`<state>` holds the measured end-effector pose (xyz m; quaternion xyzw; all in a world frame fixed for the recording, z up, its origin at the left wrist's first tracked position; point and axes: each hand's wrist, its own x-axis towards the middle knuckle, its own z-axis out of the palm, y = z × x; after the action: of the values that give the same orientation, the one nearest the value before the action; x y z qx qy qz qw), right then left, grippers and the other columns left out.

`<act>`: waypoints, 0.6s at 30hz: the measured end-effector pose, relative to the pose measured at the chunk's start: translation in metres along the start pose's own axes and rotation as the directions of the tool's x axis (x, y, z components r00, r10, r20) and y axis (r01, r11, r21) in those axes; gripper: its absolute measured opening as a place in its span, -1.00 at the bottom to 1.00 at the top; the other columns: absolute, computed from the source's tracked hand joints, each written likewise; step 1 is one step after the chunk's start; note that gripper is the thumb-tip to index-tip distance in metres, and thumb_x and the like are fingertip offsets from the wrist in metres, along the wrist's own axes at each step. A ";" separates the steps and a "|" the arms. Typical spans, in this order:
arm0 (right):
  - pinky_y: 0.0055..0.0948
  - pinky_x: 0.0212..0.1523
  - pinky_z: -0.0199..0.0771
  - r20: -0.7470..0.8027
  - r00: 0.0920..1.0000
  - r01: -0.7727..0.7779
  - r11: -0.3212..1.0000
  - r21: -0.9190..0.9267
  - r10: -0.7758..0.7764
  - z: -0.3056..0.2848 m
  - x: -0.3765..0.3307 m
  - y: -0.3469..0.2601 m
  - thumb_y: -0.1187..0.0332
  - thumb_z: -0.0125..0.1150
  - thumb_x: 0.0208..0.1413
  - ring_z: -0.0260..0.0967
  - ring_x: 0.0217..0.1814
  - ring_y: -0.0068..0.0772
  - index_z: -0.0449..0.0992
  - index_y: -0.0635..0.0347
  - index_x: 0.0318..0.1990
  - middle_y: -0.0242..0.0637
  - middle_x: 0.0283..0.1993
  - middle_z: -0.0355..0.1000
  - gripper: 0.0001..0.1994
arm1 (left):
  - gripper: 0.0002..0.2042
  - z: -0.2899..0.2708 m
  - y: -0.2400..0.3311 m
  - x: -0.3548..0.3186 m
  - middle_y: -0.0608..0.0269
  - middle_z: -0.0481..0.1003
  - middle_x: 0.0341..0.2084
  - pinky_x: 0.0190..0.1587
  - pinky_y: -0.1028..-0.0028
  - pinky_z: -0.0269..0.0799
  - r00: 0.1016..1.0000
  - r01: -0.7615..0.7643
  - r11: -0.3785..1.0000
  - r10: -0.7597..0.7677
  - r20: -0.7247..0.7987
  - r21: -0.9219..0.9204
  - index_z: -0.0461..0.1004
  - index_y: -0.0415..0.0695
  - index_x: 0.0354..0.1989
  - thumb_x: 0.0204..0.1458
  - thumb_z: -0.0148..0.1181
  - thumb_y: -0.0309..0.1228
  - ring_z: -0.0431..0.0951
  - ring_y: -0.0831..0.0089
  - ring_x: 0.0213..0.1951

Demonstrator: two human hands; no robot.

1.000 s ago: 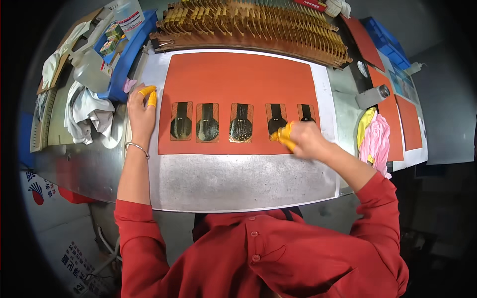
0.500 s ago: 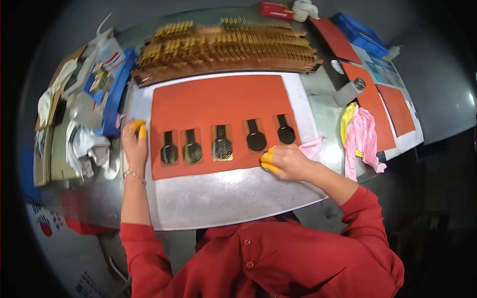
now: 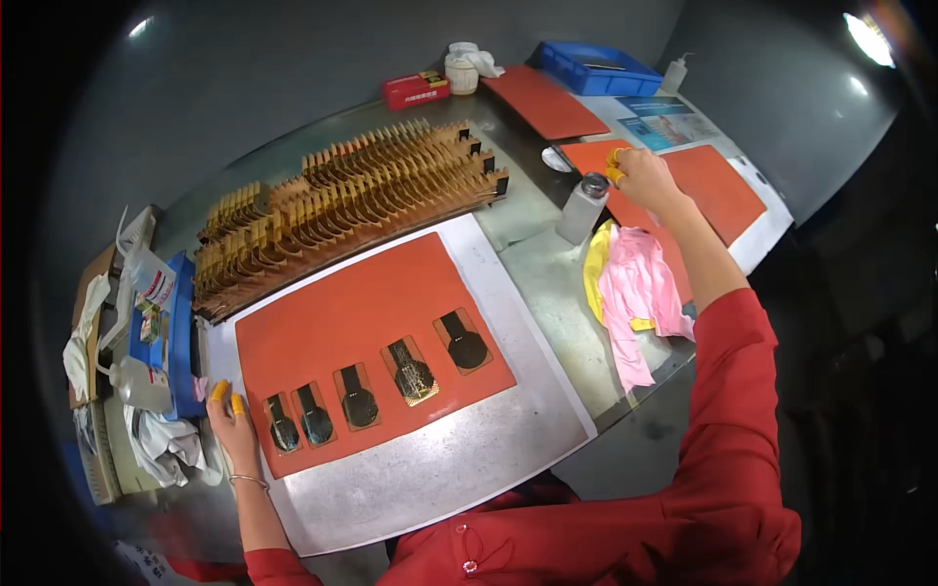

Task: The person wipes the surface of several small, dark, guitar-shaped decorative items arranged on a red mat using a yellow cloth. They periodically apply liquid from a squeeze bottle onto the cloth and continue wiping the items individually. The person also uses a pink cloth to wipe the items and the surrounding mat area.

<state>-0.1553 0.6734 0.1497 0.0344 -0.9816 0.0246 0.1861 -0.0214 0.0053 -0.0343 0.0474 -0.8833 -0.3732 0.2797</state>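
Five flat dark pieces with round bodies and narrow necks, each on a brownish rectangular backing, lie in a slanting row on the orange mat. One dark piece shines more than the others. My left hand rests at the mat's left edge, open, fingers apart, with yellow finger cots and nothing seen in it. My right hand is stretched out over the right-hand orange sheet, beside a grey bottle with a dark cap. Its yellow-cotted fingers are curled together; whatever they hold, if anything, is hidden.
A long rack of upright brownish pieces stands behind the mat. Pink cloth and yellow cloth lie at right. A blue bin stands at left, a blue tray at far right. A red box sits at the back.
My right hand has left the mat's lower right and reached out to the far right, past the bottle. The pink scrap beside it no longer shows there. The view has turned right.
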 end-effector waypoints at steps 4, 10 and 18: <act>-0.14 -0.22 0.35 0.065 0.990 0.135 0.982 -0.134 -0.127 0.022 0.016 -0.002 0.38 0.10 -0.13 0.39 -0.26 -0.01 0.49 0.18 -0.42 -0.05 -0.37 0.45 -0.88 | -0.56 0.001 0.069 -0.009 0.06 0.33 -0.01 0.13 0.37 0.13 0.996 -0.065 0.995 0.060 0.071 0.080 0.25 -0.28 0.08 -0.01 0.12 -0.47 0.30 0.29 0.05; -0.15 -0.28 0.35 0.138 0.976 0.173 0.984 -0.032 -0.167 0.025 0.013 0.005 0.38 0.10 -0.07 0.38 -0.27 0.00 0.44 0.23 -0.38 -0.10 -0.36 0.44 -0.87 | -0.26 0.074 0.210 -0.019 0.00 0.18 0.11 0.22 0.23 -0.02 0.786 -0.394 0.917 0.296 0.544 0.070 0.15 -0.18 0.15 -0.27 0.34 -0.30 0.09 0.07 0.20; -0.30 -0.39 0.34 -0.110 0.971 0.232 0.949 0.214 -0.213 0.003 -0.030 -0.047 0.39 0.13 -0.03 0.37 -0.42 -0.11 0.47 0.24 -0.33 -0.10 -0.44 0.42 -0.86 | -0.14 0.174 0.249 -0.029 -0.05 0.16 0.02 0.17 0.21 -0.04 0.579 -0.468 0.880 0.372 0.726 -0.078 0.13 -0.29 0.14 -0.37 0.38 -0.13 0.10 0.09 0.12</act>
<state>-0.1251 0.6279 0.1372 0.1648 -0.9534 0.1161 0.2245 -0.0578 0.3023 0.0249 -0.2969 -0.9269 -0.2291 -0.0136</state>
